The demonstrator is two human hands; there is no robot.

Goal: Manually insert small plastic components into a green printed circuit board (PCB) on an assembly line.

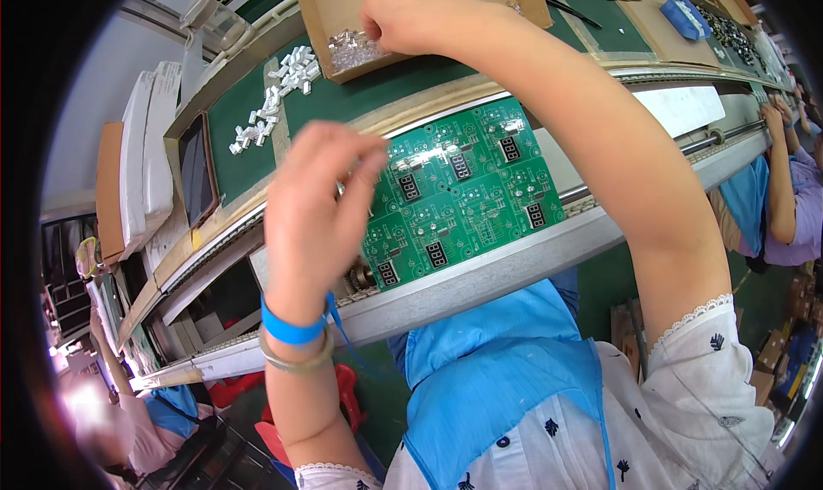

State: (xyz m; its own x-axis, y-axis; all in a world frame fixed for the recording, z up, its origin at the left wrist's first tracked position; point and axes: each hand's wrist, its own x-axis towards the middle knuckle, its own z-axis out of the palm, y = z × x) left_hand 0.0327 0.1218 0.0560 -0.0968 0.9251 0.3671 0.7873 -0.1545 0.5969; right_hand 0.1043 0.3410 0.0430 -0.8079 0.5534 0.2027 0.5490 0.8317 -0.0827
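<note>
A green circuit board panel (463, 194) with several black digit displays lies on the conveyor rails in front of me. Over its left edge is my left hand (317, 203), slightly blurred, its fingers curled in with thumb and forefinger close together. Whatever it may hold is too small to make out. My right hand (420, 14) reaches into a cardboard box (356, 72) beyond the board. Its fingers are bent closed at a heap of small transparent parts (353, 51), and the fingertips are partly hidden.
Loose white parts (296, 70) lie on the green bench left of the box. Black tweezers (570, 12) and a blue packet (684, 17) are at the far right. A metal rail (480, 263) runs along the near side. Other people work at both sides.
</note>
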